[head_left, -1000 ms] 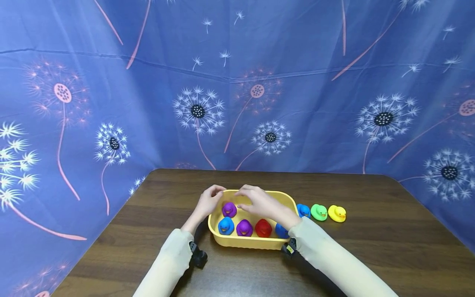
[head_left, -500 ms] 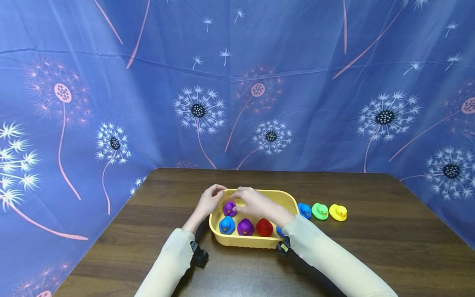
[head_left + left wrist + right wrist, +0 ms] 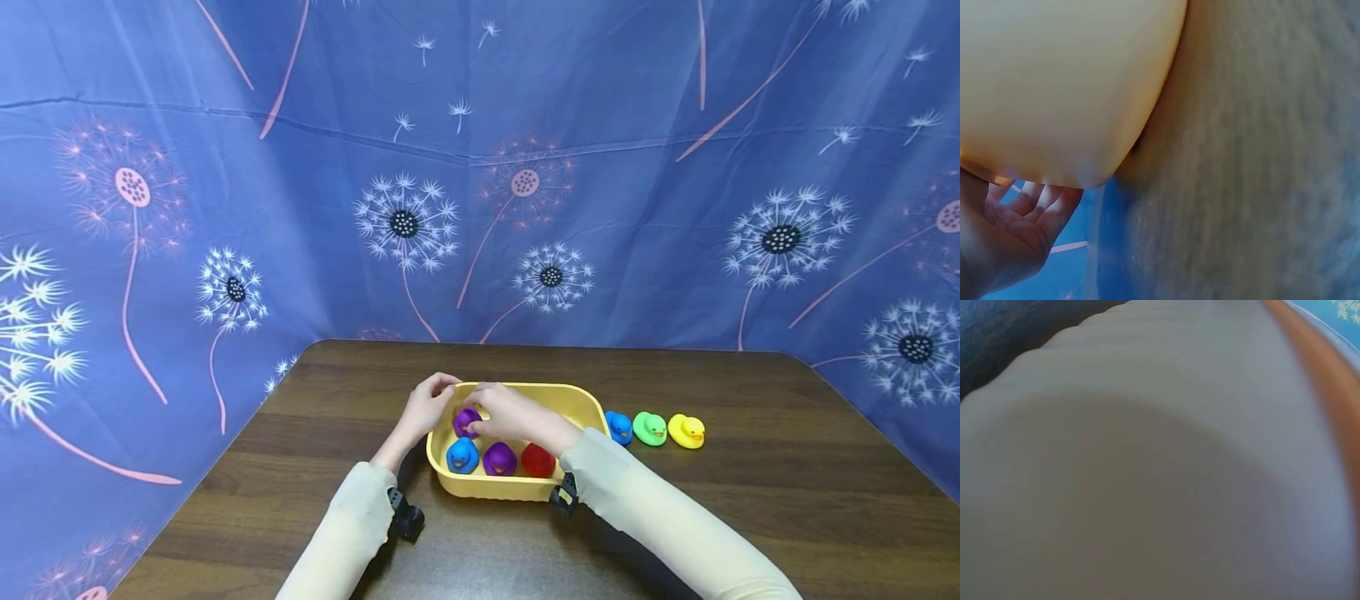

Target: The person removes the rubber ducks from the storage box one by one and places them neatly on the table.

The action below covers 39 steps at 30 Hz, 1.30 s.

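A yellow tub (image 3: 495,487) holds several rubber ducks in the head view. My left hand (image 3: 427,408) grips its far left corner by the rim; in the left wrist view the fingers of that hand (image 3: 1019,234) curl behind the tub's wall (image 3: 1054,81). Inside, my right hand (image 3: 510,412) has thumb and fingers around a purple rubber duck (image 3: 463,421) at the far left, seemingly pinching it. Along the near side sit a blue duck (image 3: 462,457), another purple duck (image 3: 499,460) and a red duck (image 3: 537,461). Tub wall (image 3: 1147,487) fills the right wrist view, hiding the right hand.
Right of the tub, a blue duck (image 3: 619,427), a green duck (image 3: 650,428) and a yellow duck (image 3: 687,431) stand in a row on the wooden table (image 3: 750,500). A blue dandelion-print cloth (image 3: 645,208) hangs behind the table.
My right hand has moved left and down inside the tub onto the far purple duck. Its forearm now covers the blue duck at the tub's near right. My left hand keeps its grip.
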Each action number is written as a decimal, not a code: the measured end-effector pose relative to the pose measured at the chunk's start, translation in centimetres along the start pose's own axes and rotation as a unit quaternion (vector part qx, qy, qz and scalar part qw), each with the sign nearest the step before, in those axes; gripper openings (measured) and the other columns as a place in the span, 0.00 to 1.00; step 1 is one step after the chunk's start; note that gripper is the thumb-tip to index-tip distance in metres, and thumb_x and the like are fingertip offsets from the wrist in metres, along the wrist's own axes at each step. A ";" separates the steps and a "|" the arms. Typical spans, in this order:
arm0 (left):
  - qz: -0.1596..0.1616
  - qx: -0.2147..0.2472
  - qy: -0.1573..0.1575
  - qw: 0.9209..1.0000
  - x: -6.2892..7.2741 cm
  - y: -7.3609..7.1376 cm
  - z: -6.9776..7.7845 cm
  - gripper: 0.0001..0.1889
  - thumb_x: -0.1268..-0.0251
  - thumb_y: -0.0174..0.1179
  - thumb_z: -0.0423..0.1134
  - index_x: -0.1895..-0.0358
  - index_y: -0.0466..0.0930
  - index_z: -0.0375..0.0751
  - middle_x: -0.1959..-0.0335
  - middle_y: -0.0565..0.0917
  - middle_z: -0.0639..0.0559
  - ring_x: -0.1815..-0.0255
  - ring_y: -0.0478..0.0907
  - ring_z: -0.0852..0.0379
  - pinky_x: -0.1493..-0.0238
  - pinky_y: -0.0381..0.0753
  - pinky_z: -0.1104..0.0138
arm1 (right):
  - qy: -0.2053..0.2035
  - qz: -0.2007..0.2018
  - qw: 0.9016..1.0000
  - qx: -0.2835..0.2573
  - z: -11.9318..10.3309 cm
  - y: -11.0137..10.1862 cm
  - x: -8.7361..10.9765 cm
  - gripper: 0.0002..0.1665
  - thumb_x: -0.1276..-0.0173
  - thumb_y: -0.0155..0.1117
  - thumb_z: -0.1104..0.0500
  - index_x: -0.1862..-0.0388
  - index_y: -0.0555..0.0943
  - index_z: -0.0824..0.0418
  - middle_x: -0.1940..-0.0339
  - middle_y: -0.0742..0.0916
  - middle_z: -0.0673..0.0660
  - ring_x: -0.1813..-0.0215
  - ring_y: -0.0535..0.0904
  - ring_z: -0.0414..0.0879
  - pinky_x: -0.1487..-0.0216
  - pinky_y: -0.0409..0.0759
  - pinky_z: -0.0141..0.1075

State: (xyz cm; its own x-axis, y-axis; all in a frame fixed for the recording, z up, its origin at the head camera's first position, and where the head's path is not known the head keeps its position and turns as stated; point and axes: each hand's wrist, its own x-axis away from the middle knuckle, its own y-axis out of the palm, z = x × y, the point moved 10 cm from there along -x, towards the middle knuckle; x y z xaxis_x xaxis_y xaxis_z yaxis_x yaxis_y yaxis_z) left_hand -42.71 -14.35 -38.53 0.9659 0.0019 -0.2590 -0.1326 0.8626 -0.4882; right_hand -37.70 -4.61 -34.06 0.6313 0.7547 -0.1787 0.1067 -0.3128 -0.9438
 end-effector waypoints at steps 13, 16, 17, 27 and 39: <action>0.002 0.007 0.012 1.000 -0.1 0.0 0.2 0.09 0.35 0.52 0.34 0.57 0.81 0.38 0.65 0.83 0.42 0.65 0.75 0.57 0.63 0.72 0.67 | 0.015 -0.008 1.000 -0.006 0.8 1.2 -0.4 0.20 0.43 0.68 0.62 0.51 0.81 0.67 0.56 0.84 0.59 0.54 0.79 0.50 0.50 0.78 0.40; -0.001 0.006 0.010 1.000 -0.1 0.0 0.2 0.09 0.34 0.52 0.35 0.56 0.80 0.39 0.64 0.83 0.42 0.64 0.75 0.55 0.63 0.72 0.67 | 0.024 -0.004 1.000 -0.008 1.0 1.2 -0.4 0.18 0.44 0.69 0.62 0.54 0.81 0.66 0.58 0.85 0.58 0.57 0.79 0.48 0.53 0.78 0.38; -0.002 0.005 0.008 1.000 -0.1 0.0 0.1 0.10 0.34 0.52 0.36 0.56 0.80 0.39 0.64 0.83 0.42 0.64 0.75 0.55 0.62 0.72 0.67 | 0.026 -0.004 1.000 -0.007 1.0 1.2 -0.4 0.18 0.44 0.70 0.62 0.55 0.81 0.66 0.59 0.85 0.57 0.58 0.79 0.47 0.54 0.78 0.37; -0.007 0.005 0.008 1.000 0.0 0.2 0.1 0.10 0.33 0.51 0.36 0.56 0.80 0.39 0.63 0.84 0.43 0.62 0.76 0.55 0.62 0.73 0.66 | 0.037 0.009 0.999 -0.032 1.2 1.0 -0.2 0.13 0.46 0.71 0.63 0.64 0.78 0.64 0.69 0.83 0.54 0.67 0.75 0.42 0.63 0.76 0.32; -0.004 0.007 -0.002 1.000 -0.2 0.2 -0.3 0.10 0.33 0.52 0.37 0.56 0.81 0.41 0.61 0.84 0.44 0.62 0.76 0.55 0.61 0.73 0.67 | 0.055 0.014 0.998 -0.030 1.6 1.1 -0.1 0.10 0.42 0.68 0.63 0.63 0.78 0.64 0.70 0.83 0.54 0.69 0.73 0.42 0.66 0.73 0.32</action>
State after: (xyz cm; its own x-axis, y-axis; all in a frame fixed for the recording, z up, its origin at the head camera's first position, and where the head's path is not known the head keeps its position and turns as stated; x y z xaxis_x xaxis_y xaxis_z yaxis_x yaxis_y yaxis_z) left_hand -42.95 -14.33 -38.79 0.9679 -0.0039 -0.2514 -0.1208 0.8698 -0.4784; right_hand -38.89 -4.10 -35.51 0.7153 0.6777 -0.1706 0.1305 -0.3693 -0.9201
